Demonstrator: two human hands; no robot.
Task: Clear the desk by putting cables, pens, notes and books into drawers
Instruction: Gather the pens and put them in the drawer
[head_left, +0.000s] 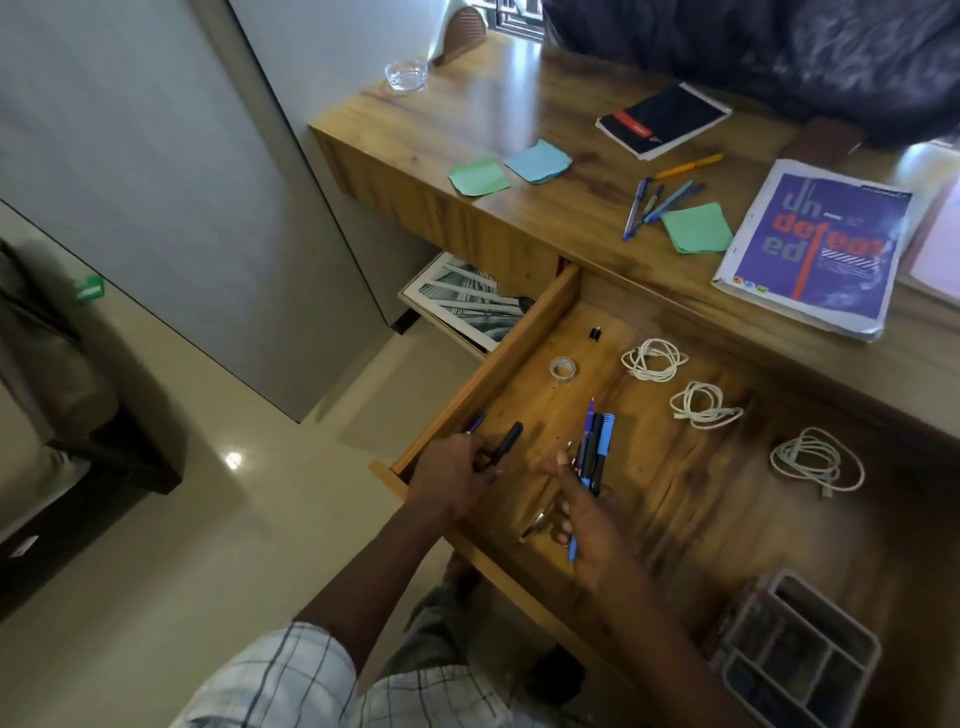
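Pens (596, 444): blue and black bundle over the drawer (498, 358).
Right hand (589, 530): fingers curled round that bundle.
Left hand (451, 480): grips a black marker (508, 439) near the drawer's left wall.

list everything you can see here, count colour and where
drawer: one, wooden, pulled open below the desk
cables: three, white, coiled, in the drawer
tape roll: one, clear, in the drawer, far left
loose pens: about five, mostly blue, one orange, on the desk
sticky pads: three, two green and one blue, on the desk
notebook: one, black, far side of the desk
book: one, purple cover, right of the desk
glass dish: one, clear, far desk corner
left hand: grips a black pen over the drawer
right hand: holds a pen bundle, blue and black
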